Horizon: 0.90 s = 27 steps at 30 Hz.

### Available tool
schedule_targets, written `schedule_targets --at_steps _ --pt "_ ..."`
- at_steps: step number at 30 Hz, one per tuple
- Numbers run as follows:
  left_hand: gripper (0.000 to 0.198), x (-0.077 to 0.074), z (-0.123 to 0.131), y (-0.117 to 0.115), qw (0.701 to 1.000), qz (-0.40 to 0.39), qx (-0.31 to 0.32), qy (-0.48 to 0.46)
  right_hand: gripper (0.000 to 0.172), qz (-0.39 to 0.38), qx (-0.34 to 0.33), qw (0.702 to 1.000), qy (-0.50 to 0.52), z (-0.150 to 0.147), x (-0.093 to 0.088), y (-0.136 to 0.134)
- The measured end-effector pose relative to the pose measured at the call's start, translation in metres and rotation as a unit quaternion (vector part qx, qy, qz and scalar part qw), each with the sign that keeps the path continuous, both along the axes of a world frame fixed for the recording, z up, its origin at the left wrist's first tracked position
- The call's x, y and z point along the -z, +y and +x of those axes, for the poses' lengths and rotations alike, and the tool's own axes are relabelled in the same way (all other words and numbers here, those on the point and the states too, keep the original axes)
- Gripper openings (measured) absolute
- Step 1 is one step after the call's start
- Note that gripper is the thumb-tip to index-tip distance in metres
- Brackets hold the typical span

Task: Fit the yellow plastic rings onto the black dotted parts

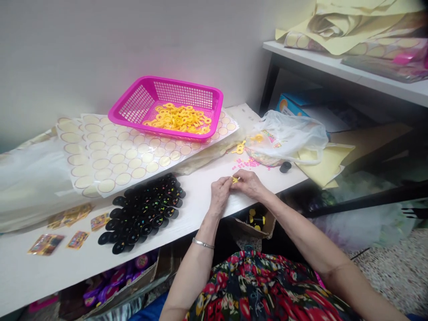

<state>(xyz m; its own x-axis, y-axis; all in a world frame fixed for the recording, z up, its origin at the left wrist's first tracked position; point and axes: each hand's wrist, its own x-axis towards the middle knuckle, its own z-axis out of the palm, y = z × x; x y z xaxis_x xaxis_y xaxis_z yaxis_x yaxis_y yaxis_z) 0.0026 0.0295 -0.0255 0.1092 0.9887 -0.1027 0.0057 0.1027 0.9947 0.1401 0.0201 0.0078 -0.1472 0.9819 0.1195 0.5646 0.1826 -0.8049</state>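
My left hand (220, 194) and my right hand (249, 184) meet above the table's front edge, fingers closed in a pinch. Between their fingertips is a small yellow plastic piece (235, 180), mostly hidden by the fingers. Similar yellow ring-shaped pieces (240, 148) lie just beyond the hands. Tiny pink beads (246, 163) are scattered on the tabletop there. To the left of my left hand, many small black cylindrical tubs (143, 211) stand packed together, with bits of colour showing in their tops. A single black tub (285, 167) sits to the right, past my right hand.
A pink basket (163, 130) of yellow pieces rests on sheets of round stickers (113, 154). A clear plastic bag (294, 133) lies at the right. Small printed cards (46, 244) are at the left. Below the table edge are boxes (267, 229); a white shelf (361, 73) rises at the right.
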Motion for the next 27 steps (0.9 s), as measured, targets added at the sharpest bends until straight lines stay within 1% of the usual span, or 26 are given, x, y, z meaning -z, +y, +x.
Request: schedule_targets --at_steps 1,3,6,7,11,16,20,23,27 --pt "0.027 -0.001 0.0 0.0 1.0 -0.001 0.0 -0.006 0.022 -0.026 0.003 0.998 0.058 0.0 0.001 0.0" --pt "0.029 -0.002 0.001 -0.001 1.0 -0.006 -0.005 -0.024 0.025 -0.086 0.005 0.984 0.158 0.0 0.001 -0.001" --pt "0.039 -0.004 0.002 -0.001 0.998 -0.015 -0.019 -0.058 0.029 -0.141 0.017 0.961 0.239 0.001 0.0 0.0" --pt "0.04 -0.005 0.002 -0.001 0.998 -0.017 -0.018 -0.062 0.029 -0.148 0.028 0.957 0.249 0.0 0.0 0.001" --pt "0.032 -0.007 0.005 0.0 0.999 -0.029 -0.01 -0.037 0.026 -0.174 0.075 0.944 0.271 -0.002 0.006 0.005" --pt "0.031 -0.011 0.013 0.0 0.998 -0.03 -0.046 -0.02 0.019 -0.205 0.132 0.92 0.307 -0.01 0.012 0.009" --pt "0.032 -0.012 0.016 0.0 0.998 -0.006 -0.062 0.005 0.017 -0.246 0.173 0.89 0.342 -0.016 0.011 0.009" --pt "0.031 -0.01 0.015 -0.001 0.998 -0.004 -0.056 0.013 0.019 -0.262 0.172 0.881 0.356 -0.017 0.011 0.006" --pt "0.032 -0.003 0.013 -0.004 0.998 -0.003 -0.066 0.025 0.027 -0.237 0.145 0.891 0.358 -0.015 0.016 0.002"
